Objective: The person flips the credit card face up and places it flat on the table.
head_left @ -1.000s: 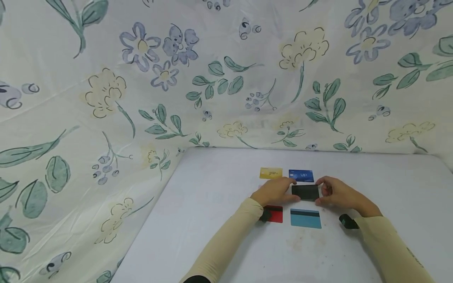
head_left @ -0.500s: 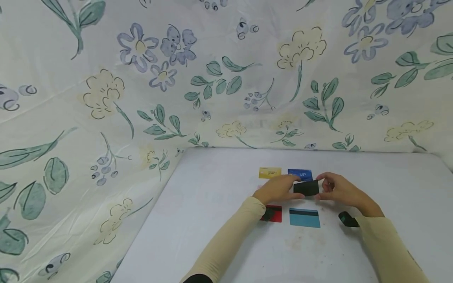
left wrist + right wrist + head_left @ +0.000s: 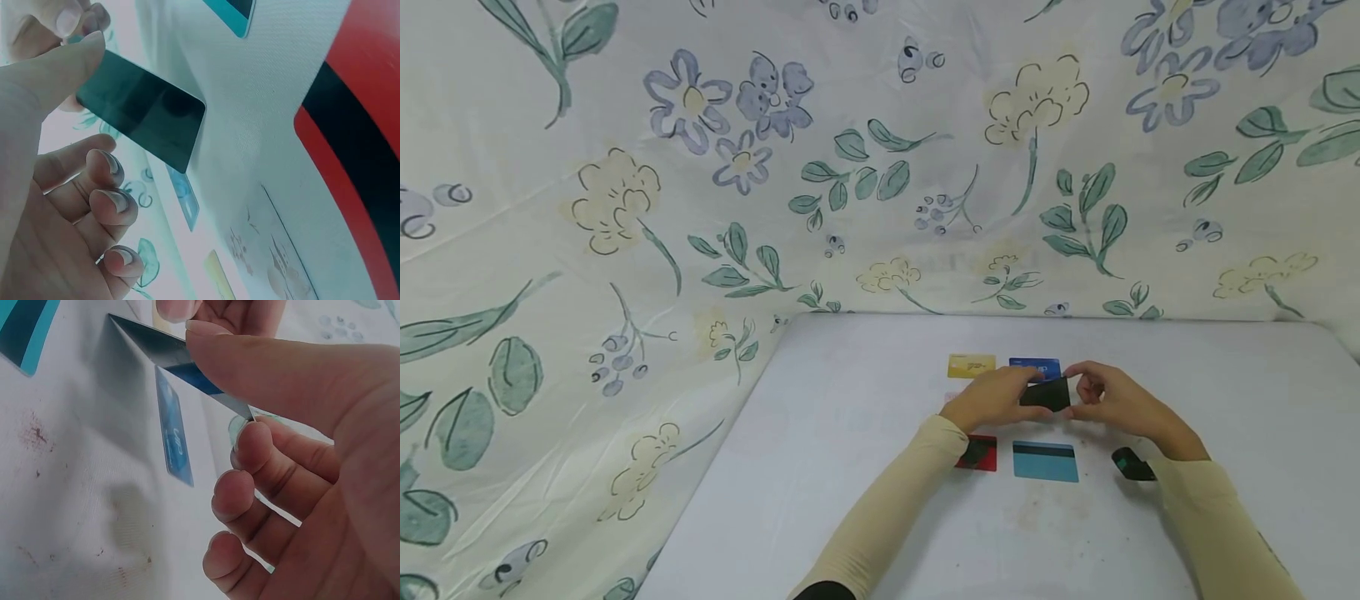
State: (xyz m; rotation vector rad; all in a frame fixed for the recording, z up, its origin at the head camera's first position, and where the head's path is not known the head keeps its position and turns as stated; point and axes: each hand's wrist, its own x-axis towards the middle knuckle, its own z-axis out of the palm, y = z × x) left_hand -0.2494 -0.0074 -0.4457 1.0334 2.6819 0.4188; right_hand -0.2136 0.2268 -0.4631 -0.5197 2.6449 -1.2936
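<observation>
A black card (image 3: 1047, 395) is held tilted just above the table between both hands. My left hand (image 3: 992, 396) grips it with thumb and index finger at its long edges; in the left wrist view the thumb (image 3: 75, 65) lies at one edge, the other fingers bent below. My right hand (image 3: 1120, 402) pinches the card's other end; in the right wrist view the thumb (image 3: 269, 375) overlaps the card (image 3: 150, 340) and a fingertip meets its corner. Just behind lies a blue card (image 3: 1051, 365) marked VIP, partly hidden by the left hand.
A yellow card (image 3: 972, 366) lies at back left. In front are a red card (image 3: 988, 454) with a black stripe, partly behind the left wrist, and a light-blue striped card (image 3: 1045, 462). Something pink (image 3: 951, 396) shows beside the left hand. Flowered cloth (image 3: 880, 167) hangs behind the white table (image 3: 850, 400).
Both hands have raised the black card slightly, and it has tilted, its right end higher. The fingers have moved closer together. The cards on the table stay put.
</observation>
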